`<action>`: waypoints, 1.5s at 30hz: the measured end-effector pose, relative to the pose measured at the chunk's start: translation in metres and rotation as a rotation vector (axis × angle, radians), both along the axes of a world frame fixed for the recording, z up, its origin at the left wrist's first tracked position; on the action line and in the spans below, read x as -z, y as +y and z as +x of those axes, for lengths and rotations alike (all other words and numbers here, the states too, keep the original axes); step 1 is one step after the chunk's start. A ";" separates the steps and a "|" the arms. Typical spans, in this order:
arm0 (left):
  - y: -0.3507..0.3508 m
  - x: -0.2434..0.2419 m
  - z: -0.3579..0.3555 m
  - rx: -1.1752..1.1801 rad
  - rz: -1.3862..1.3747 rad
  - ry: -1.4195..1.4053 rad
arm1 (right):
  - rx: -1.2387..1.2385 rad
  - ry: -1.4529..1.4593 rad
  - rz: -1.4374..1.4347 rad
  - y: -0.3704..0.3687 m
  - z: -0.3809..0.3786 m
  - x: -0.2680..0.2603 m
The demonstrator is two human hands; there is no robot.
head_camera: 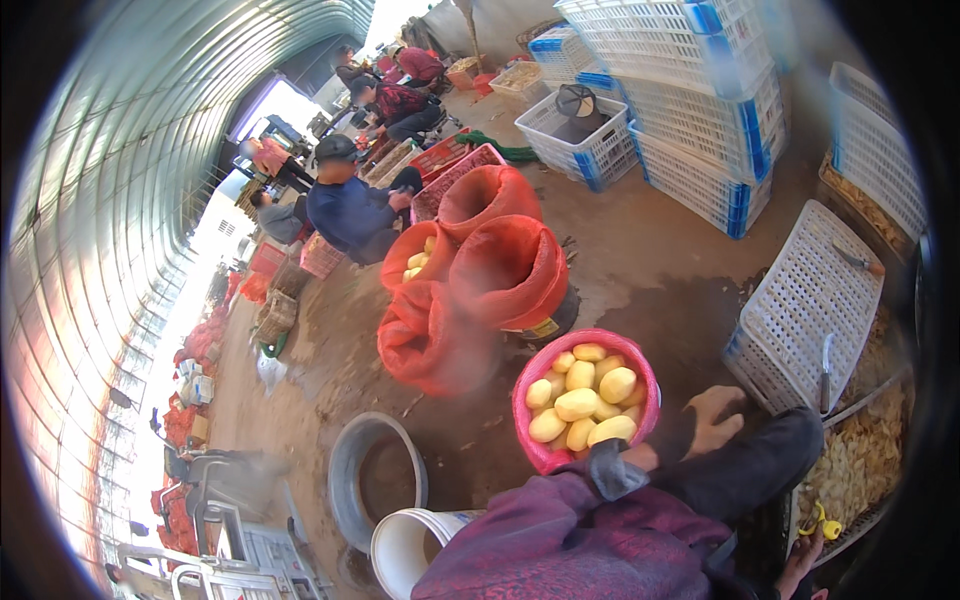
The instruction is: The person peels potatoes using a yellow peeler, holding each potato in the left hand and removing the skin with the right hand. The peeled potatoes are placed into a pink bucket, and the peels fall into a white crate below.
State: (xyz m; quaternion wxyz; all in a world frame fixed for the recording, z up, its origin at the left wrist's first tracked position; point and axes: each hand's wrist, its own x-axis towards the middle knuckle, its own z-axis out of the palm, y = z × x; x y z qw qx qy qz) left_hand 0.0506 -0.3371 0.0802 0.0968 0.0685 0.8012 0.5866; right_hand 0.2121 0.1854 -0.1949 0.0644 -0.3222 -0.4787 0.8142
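Note:
My left hand (716, 421) hangs blurred above my dark-trousered leg, fingers apart, with nothing visible in it. To its left is a bucket lined with a pink mesh bag (523, 390), full of peeled potatoes (577, 403). At the lower right edge my right hand (804, 553) grips a yellow peeler (825, 525), partly cut off by the dark rim. The peeler is over a crate of peelings (855, 457). Beside my knee stands an upturned white plastic crate (814, 300). A knife with an orange handle (859, 259) and a dark-handled knife (826, 375) lie on it.
Red mesh bags (510, 270) stand in a cluster ahead; one holds peeled potatoes. A grey tub (379, 480) and a white bucket (412, 551) are at my side. Stacked white-and-blue crates (697, 112) rise behind. A person in blue (349, 214) sits nearby, with several others farther off.

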 end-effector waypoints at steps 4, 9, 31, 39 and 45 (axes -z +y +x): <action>0.043 -0.041 -0.019 0.119 0.240 -0.078 | -0.011 -0.046 0.036 -0.026 -0.011 -0.014; 0.122 -0.069 -0.030 0.423 0.749 -0.274 | -0.013 -0.071 0.077 -0.045 -0.017 -0.026; 0.235 0.052 -0.029 0.622 0.794 -0.803 | 0.454 0.208 0.038 -0.117 0.003 -0.265; 0.247 0.033 -0.032 0.640 0.667 -0.779 | 1.241 0.279 0.166 -0.101 0.233 -0.312; 0.303 -0.045 0.053 0.939 0.661 -0.648 | 1.686 -0.007 0.103 -0.166 0.364 -0.225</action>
